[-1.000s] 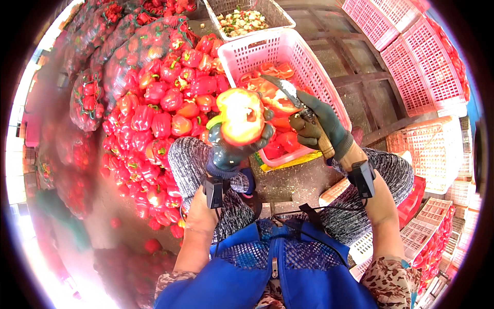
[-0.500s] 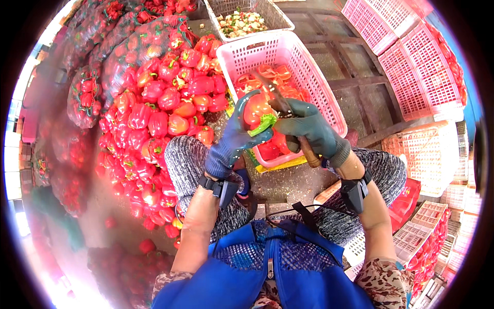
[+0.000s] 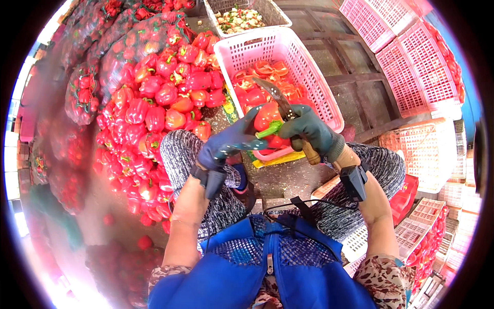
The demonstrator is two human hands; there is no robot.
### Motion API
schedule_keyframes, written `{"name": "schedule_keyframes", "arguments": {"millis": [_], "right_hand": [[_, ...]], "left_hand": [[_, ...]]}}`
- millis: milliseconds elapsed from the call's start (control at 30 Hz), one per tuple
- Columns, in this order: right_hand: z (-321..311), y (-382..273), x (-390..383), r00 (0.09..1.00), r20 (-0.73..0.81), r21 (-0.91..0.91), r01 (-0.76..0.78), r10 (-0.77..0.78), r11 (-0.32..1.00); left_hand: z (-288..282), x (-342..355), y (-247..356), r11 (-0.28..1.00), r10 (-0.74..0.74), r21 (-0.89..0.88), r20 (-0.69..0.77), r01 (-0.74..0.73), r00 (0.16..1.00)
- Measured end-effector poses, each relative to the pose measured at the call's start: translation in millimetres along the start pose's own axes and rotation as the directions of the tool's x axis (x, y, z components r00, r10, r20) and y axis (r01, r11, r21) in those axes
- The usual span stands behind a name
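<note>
My left hand (image 3: 231,139), in a blue-green glove, is cupped round the left side and underside of a red pepper (image 3: 265,112) with a green stem (image 3: 268,129). My right hand (image 3: 309,131), in a dark green glove, grips a curved knife (image 3: 277,96) by its wooden handle (image 3: 312,154), the thumb beside the stem and the blade just above the pepper. Behind both hands is a pink crate (image 3: 315,72) holding cut red pepper pieces (image 3: 267,72).
Whole red peppers (image 3: 154,118) are heaped at left, with mesh sacks (image 3: 82,90) behind. A white bin (image 3: 280,15) of trimmings stands at top. Pink crates (image 3: 401,67) are stacked at upper right, pale crates (image 3: 417,154) lower. My knees flank the floor (image 3: 278,188) below the crate.
The pepper has turned from cut face upward to stem toward me, between both hands. Since half a second ago my left hand has shifted slightly down and left, its thumb extended under the stem.
</note>
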State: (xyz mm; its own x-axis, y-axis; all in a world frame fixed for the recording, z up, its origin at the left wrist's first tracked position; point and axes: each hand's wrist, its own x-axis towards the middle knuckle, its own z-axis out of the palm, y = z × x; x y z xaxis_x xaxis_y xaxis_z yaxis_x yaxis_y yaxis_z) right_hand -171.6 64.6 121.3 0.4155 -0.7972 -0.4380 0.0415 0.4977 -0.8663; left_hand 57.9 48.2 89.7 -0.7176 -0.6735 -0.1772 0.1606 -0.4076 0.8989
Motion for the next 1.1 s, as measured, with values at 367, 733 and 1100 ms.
{"name": "schedule_keyframes", "arguments": {"millis": [367,733,1100], "right_hand": [[17.8,-12.2,9.0,0.985,-0.157,-0.207,0.032,-0.066,0.978],[28.8,14.6,27.2,0.894,-0.320,-0.426,0.159,-0.312,0.891],[42.3,5.5,39.0,0.879,-0.232,-0.688,0.153,-0.415,0.709]], "left_hand": [[9.7,36.5,-35.0,0.984,0.127,-0.086,-0.294,-0.159,0.947],[3.7,63.3,-54.2,0.797,0.170,-0.437,-0.500,-0.417,0.849],[-16.6,73.8,-88.9,0.642,0.002,-0.694,-0.422,-0.325,0.907]]}}
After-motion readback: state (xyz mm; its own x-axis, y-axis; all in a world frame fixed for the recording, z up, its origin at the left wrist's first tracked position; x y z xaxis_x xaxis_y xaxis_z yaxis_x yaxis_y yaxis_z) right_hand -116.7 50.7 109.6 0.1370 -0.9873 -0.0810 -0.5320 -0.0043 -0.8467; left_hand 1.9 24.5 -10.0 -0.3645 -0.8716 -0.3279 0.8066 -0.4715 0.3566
